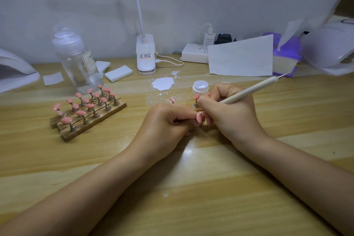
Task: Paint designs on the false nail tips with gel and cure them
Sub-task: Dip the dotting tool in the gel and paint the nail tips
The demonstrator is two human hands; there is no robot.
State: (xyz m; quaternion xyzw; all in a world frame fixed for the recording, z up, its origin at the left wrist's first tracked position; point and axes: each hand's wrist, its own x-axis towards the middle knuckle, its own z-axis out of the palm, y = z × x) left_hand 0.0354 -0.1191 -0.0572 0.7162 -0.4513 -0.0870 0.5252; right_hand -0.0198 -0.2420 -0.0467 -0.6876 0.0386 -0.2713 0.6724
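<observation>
Power strip and paper sheet by wall.

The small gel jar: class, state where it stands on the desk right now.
In the head view the open gel jar stands right of centre on the wooden desk, just behind the right hand and right of the white spill.

Two hands; roughly sixteen pink nail tips; one gel jar; two white pads.
</observation>
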